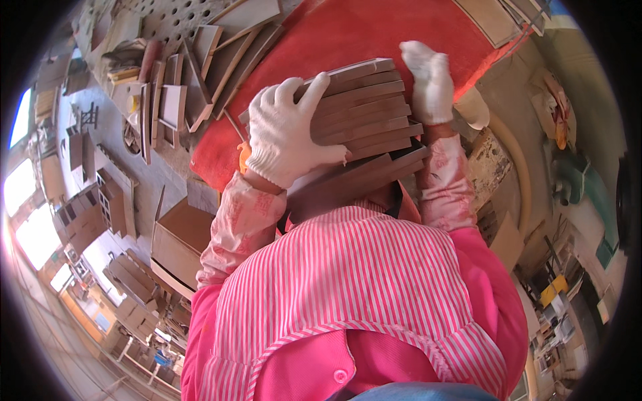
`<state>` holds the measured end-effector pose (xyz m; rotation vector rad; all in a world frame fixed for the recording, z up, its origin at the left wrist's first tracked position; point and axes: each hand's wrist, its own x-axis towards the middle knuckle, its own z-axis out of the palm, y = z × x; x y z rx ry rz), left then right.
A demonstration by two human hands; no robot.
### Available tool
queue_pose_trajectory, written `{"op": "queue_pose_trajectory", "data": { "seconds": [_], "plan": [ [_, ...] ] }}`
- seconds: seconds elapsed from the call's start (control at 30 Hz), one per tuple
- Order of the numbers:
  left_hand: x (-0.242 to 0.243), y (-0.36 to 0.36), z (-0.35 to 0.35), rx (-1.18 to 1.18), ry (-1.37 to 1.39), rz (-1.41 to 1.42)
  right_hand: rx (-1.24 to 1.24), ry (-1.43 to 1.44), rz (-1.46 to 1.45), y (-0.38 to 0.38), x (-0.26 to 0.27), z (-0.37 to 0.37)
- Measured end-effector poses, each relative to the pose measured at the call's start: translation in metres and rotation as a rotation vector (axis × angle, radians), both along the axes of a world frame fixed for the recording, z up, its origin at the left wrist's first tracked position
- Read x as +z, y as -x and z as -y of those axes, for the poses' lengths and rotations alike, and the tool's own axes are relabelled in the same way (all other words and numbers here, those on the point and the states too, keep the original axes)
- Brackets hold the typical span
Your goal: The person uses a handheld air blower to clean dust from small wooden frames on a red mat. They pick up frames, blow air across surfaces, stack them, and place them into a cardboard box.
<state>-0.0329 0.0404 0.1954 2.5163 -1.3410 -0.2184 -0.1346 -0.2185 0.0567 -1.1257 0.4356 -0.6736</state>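
A stack of several narrow brown wooden boards (363,108) lies in front of my chest, its right ends slightly uneven. My left hand (293,130), in a white knitted glove, grips the stack's left part with thumb and fingers spread over the boards. My right hand (429,82), gloved alike, is raised beside the right ends of the boards, its palm side towards them and nothing held in it. Whether it touches them I cannot tell. Closer to my body, more brown boards (356,175) sit at an angle to the stack.
A red surface (361,32) spreads beneath and beyond the stack. Wooden frames and panels (213,75) lean at the upper left. An open cardboard box (183,235) stands at left. On the right are a pale curved hose (519,175) and green machinery (597,200).
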Motion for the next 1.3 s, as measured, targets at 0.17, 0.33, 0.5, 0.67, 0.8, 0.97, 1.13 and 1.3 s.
{"op": "queue_pose_trajectory", "data": {
  "seconds": [0.17,0.33,0.5,0.67,0.8,0.97,1.13,1.3],
  "plan": [
    [0.0,-0.005,-0.002,0.015,0.003,-0.06,-0.327,-0.045,-0.859,0.107,0.042,-0.023],
    [0.0,-0.012,0.003,0.037,-0.047,-0.081,1.09,0.409,-0.753,0.151,0.068,-0.094],
    [-0.003,0.0,0.001,0.055,-0.011,0.094,0.959,0.159,-0.579,0.098,0.084,-0.133],
    [-0.008,0.019,-0.007,0.022,0.05,0.204,0.604,-0.282,-0.676,0.093,0.103,-0.156],
    [-0.007,0.014,-0.006,0.103,0.07,0.26,0.518,-0.362,-0.854,0.098,0.094,-0.16],
    [-0.009,-0.004,-0.021,0.131,0.078,0.17,0.576,-0.331,-0.863,0.093,0.084,-0.149],
    [-0.024,-0.018,-0.058,0.36,0.216,0.13,0.488,-0.338,-0.966,0.097,0.09,-0.135],
    [-0.043,-0.028,-0.058,0.544,0.455,-0.171,0.48,-0.197,-0.779,0.119,0.066,-0.116]
  ]
}}
